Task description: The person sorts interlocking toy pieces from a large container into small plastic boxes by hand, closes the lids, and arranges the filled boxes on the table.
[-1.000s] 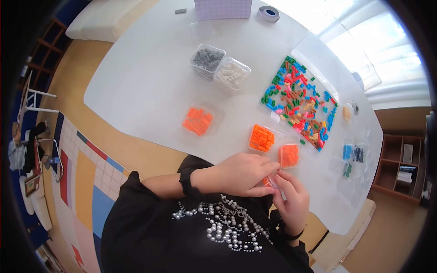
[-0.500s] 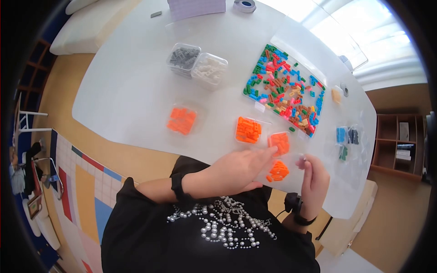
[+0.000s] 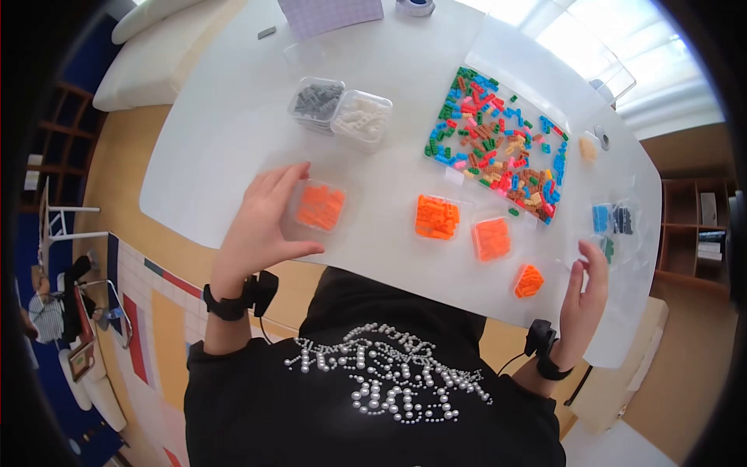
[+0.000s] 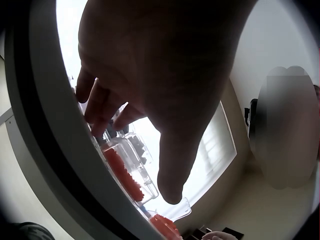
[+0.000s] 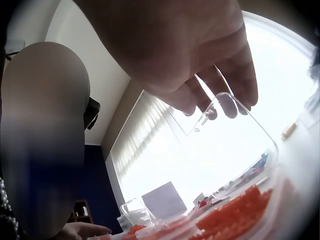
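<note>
My left hand point(image 3: 261, 222) is spread beside a clear box of orange bricks point(image 3: 320, 206), its fingers and thumb either side of the box's left end. In the left wrist view, the thumb and fingers stand apart with nothing between them. At the right, my right hand point(image 3: 587, 300) pinches a clear plastic lid point(image 5: 250, 114) between thumb and fingertips. The lid's edge shows in the right wrist view. Nearest to that hand is a small heap of orange bricks point(image 3: 528, 281). Two more boxes of orange bricks point(image 3: 436, 216) point(image 3: 492, 239) stand between the hands.
A wide tray of mixed coloured bricks point(image 3: 498, 144) lies at the back right. Boxes of grey bricks point(image 3: 317, 101) and white bricks point(image 3: 362, 118) stand at the back left. Small blue bricks point(image 3: 601, 217) sit beyond my right hand. A tape roll point(image 3: 415, 7) lies far back.
Both hands were together at a small clear box of orange bricks. They have parted: left moved far left to another box, right drew away rightward with the clear lid.
</note>
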Tool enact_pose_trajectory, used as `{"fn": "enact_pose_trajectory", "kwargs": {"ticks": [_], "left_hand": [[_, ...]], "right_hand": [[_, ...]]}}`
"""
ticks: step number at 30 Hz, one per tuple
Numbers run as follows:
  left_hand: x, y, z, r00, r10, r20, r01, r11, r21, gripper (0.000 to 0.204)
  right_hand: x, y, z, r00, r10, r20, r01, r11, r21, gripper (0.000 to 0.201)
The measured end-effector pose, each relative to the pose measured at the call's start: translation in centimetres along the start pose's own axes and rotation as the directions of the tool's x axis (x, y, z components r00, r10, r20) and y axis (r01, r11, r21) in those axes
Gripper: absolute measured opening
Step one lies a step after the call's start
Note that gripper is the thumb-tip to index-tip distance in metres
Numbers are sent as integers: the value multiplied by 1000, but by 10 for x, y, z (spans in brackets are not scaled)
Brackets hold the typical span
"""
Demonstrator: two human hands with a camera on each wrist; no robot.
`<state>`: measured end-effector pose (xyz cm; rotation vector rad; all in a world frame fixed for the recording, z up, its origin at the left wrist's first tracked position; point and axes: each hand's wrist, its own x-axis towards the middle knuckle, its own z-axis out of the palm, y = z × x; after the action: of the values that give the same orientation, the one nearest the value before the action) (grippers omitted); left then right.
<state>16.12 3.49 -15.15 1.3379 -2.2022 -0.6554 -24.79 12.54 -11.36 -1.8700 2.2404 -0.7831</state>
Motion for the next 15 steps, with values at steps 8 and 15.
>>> {"fn": "enact_pose_trajectory", "kwargs": {"ticks": [8, 15], "left_hand": [[-3, 49, 21, 962, 30, 271, 74, 929, -364, 71], [3, 87, 84, 906, 343, 247, -223, 885, -408, 82]], "right_hand": [[-31, -54, 3, 831, -542, 123, 474, 806, 353, 29], [-34, -72, 20, 770, -586, 252, 366, 729, 578, 29]]}}
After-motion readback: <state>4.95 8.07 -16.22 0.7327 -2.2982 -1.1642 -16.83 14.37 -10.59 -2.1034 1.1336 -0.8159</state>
